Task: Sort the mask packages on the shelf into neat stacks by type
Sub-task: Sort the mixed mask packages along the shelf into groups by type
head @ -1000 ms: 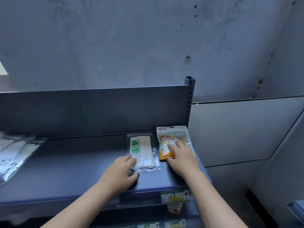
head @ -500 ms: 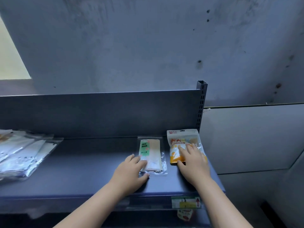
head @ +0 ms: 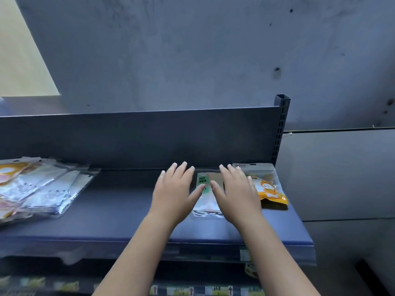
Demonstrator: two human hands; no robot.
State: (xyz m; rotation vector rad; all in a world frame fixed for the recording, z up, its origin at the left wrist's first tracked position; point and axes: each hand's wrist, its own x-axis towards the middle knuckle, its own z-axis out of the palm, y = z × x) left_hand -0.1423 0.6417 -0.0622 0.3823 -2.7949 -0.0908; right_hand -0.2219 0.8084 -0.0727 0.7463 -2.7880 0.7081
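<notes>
A clear package with a green FACE MASK label [head: 205,189] lies flat on the dark blue shelf [head: 119,212], between my two hands. My left hand [head: 175,189] lies flat with straight fingers at its left edge, thumb touching the pack. My right hand [head: 237,189] lies flat over its right side, fingers spread. An orange and white mask pouch [head: 268,186] lies just right of my right hand, by the shelf's end. A loose heap of silvery and orange mask packages [head: 36,186] covers the shelf's far left.
The shelf's dark back panel [head: 136,139] rises behind the packs, with a slotted upright post [head: 281,133] at its right end. A grey concrete wall stands beyond. Price labels [head: 244,254] line the front rail, and a lower shelf shows more labels.
Both hands slid forward and closer together. The right hand left the orange pouch and now lies over the FACE MASK pack; the left moved up along its left edge. The view swung left.
</notes>
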